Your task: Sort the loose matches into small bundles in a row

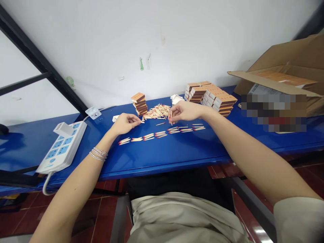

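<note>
A loose heap of red-tipped matches (156, 111) lies on the blue table (162, 152), near the wall. My left hand (125, 123) rests beside the heap, fingers pinched on a match that points right. At the heap's right edge, my right hand (184, 112) pinches one match upright. In front of both hands runs a row of small match bundles (162, 132), laid side by side. A short stack of orange matchboxes (140, 104) stands just behind my left hand.
A larger pile of matchboxes (211, 96) sits at the back right, with a small white tray (176, 99) beside it. An open cardboard carton (280, 79) fills the right end. A white and blue power strip (62, 146) lies at the left.
</note>
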